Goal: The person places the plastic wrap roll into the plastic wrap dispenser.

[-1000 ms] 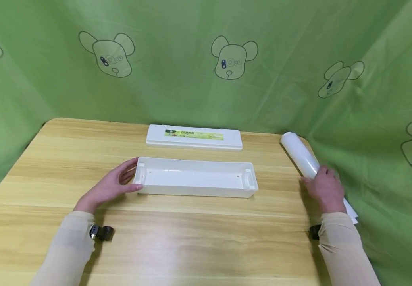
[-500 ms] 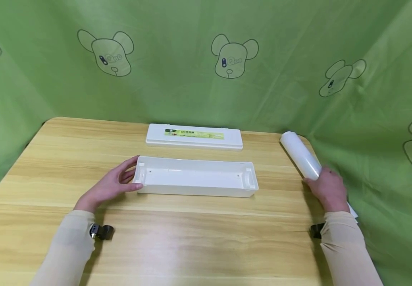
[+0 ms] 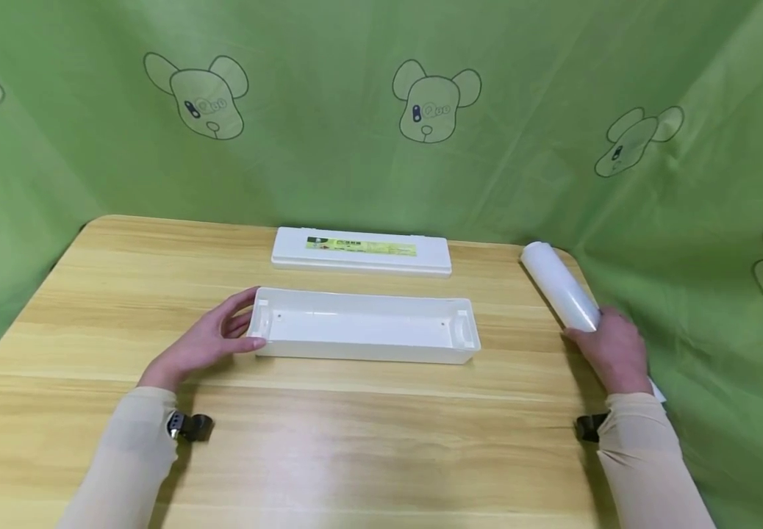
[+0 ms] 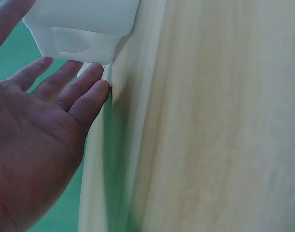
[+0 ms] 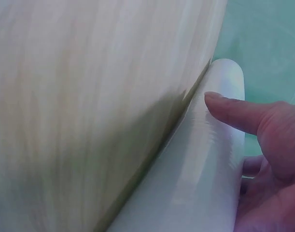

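Note:
A long white open-topped plastic box (image 3: 362, 351) sits across the middle of the table. My left hand (image 3: 206, 345) spans its left end, with the thumb at the front corner and the index finger at the back corner. In the left wrist view the other fingertips reach the box's end wall (image 4: 79, 42). At the right side, a roll of cling film (image 3: 559, 285) lies slanted along the table edge. My right hand (image 3: 616, 353) grips its nearer part, the thumb (image 5: 229, 108) over the top and the fingers on the far side, partly hidden.
Behind the box lies a flat white lid (image 3: 362, 262) with a green and yellow label. A green cloth curtain (image 3: 328, 169) with printed mouse-like heads hangs at the back and sides of the wooden table (image 3: 368, 448).
My right hand has shifted slightly to the right and its fingers have settled round the cling film roll. The roll, the box and my left hand stay where they were.

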Action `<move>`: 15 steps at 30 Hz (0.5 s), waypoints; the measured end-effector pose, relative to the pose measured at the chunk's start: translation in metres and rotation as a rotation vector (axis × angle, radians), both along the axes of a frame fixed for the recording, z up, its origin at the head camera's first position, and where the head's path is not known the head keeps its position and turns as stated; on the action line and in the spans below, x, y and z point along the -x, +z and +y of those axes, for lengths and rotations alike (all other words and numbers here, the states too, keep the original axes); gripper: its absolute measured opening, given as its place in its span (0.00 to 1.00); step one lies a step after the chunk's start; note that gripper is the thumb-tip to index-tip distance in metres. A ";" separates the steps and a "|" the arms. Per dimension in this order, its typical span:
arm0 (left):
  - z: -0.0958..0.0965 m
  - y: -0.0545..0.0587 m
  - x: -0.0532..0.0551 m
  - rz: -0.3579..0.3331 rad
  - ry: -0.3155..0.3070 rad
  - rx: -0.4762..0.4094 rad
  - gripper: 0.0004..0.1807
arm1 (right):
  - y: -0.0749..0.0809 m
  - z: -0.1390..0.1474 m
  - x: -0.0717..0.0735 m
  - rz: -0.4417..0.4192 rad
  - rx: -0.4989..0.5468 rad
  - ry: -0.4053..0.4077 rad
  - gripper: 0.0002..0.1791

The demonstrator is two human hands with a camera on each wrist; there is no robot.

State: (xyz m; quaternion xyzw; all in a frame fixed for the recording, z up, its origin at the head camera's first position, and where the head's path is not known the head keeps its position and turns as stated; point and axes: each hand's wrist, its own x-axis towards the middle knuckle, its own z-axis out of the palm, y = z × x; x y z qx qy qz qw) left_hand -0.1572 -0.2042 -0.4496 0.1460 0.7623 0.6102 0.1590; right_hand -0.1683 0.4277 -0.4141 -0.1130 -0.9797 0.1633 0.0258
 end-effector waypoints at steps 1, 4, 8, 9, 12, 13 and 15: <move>0.000 0.000 0.001 -0.001 -0.003 -0.002 0.51 | 0.001 0.001 -0.001 -0.001 0.002 0.002 0.42; 0.001 -0.001 0.002 -0.006 -0.003 0.004 0.51 | 0.003 0.002 -0.001 -0.005 -0.008 0.018 0.42; -0.001 0.000 0.000 -0.020 0.005 0.012 0.52 | 0.007 -0.001 0.002 -0.005 -0.014 0.047 0.42; -0.002 0.000 0.000 -0.025 0.008 0.013 0.53 | 0.008 -0.002 0.003 -0.004 -0.013 0.051 0.42; -0.002 0.001 -0.001 -0.040 0.008 0.009 0.54 | 0.012 -0.006 0.005 0.005 -0.009 0.063 0.42; -0.003 0.001 -0.001 -0.048 0.008 0.006 0.54 | 0.014 -0.007 0.005 0.007 -0.008 0.067 0.42; -0.003 0.001 -0.001 -0.059 0.005 0.004 0.54 | 0.016 -0.010 0.005 0.010 -0.005 0.076 0.42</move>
